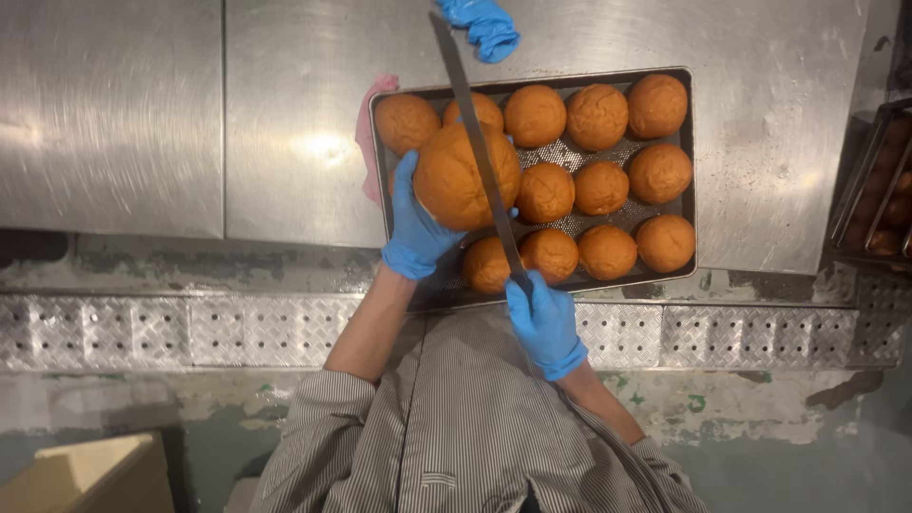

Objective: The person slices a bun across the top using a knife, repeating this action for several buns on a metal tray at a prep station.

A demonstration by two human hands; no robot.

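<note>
My left hand [414, 228], in a blue glove, holds a round golden-brown bun [456, 180] lifted above the near left part of a dark baking tray [690, 142]. My right hand [543, 321], also gloved in blue, grips the handle of a long knife [470, 123]. The blade runs away from me across the right side of the held bun. Several more buns [598, 188] lie in rows on the tray's perforated bottom.
The tray sits on a steel worktop [285, 114]. A pink cloth [365, 133] peeks out at its left edge and a blue glove [484, 24] lies beyond it. A rack with more buns [879, 190] stands at the right. A cardboard box [85, 475] is at the lower left.
</note>
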